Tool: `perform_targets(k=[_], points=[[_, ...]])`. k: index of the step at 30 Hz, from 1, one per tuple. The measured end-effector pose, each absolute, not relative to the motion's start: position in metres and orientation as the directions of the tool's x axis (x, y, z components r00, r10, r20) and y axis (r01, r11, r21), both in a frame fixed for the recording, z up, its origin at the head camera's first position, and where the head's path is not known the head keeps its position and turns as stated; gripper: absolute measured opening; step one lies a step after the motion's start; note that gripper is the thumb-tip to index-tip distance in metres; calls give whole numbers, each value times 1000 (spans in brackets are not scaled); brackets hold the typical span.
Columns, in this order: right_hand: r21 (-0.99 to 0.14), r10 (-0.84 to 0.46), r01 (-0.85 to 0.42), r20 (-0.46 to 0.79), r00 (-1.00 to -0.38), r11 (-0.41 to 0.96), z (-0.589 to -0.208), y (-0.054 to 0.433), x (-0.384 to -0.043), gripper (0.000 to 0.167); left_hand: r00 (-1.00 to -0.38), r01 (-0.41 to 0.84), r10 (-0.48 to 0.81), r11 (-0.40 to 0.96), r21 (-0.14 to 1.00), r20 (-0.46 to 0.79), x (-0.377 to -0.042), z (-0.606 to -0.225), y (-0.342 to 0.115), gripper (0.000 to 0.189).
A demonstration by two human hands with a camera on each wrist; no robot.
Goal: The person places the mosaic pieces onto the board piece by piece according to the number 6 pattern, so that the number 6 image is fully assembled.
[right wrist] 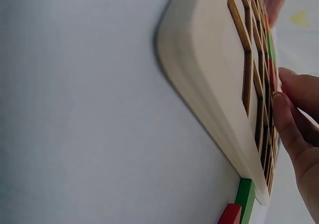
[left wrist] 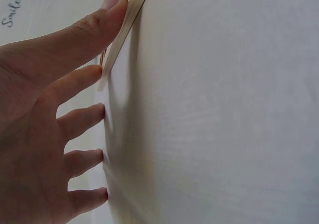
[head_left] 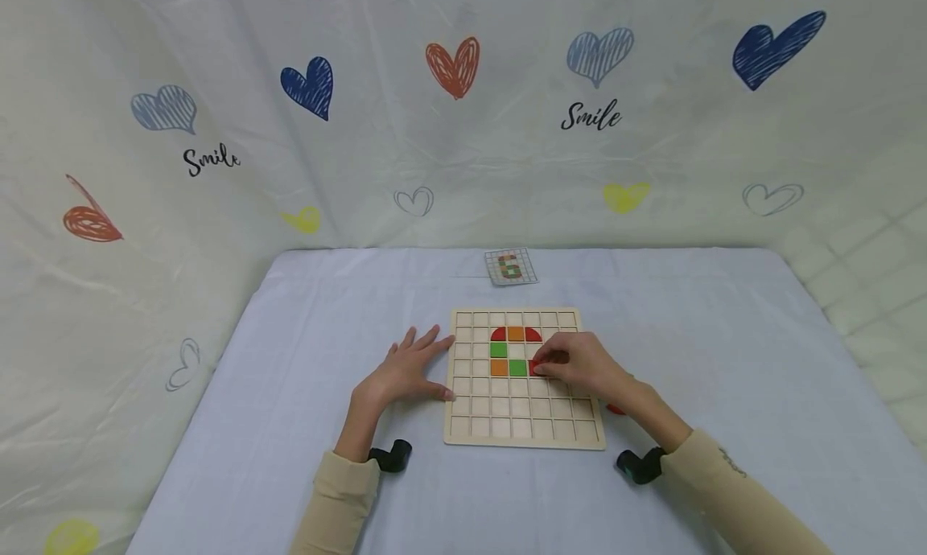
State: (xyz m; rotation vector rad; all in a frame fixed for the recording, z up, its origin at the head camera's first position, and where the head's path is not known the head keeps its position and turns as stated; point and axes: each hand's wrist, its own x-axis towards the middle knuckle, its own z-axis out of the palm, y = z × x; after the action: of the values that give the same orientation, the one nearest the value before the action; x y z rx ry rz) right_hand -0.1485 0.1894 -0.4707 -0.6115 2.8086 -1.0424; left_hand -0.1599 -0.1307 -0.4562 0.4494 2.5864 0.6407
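Note:
A square wooden grid board lies on the table. Red, orange and green tiles sit in several of its cells, among them a green tile and an orange tile. My left hand is spread at the board's left side, its thumb and index fingertip at the edge. With thumb and forefinger, my right hand pinches a red tile at a cell right of a green tile; the fingers partly cover it. In the right wrist view those fingertips are right at the board's surface.
Behind the board lies a pattern card with a coloured grid figure. By the board's right edge, partly under my right forearm, are a red block and a green block. A white cloth covers the table.

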Motion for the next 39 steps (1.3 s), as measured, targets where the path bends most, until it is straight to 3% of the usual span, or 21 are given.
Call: perform_targets(k=[20,39], points=[[-670,-371,-286,17,-928,685,-464,208,-139,12,-852,208,406,841,499,-331,-159,-455,-130,96],[-592,-337,-294,39,-941,750,-456,262,-115,17,-855,228,401,861,454,-331,-160,-456,-131,97]])
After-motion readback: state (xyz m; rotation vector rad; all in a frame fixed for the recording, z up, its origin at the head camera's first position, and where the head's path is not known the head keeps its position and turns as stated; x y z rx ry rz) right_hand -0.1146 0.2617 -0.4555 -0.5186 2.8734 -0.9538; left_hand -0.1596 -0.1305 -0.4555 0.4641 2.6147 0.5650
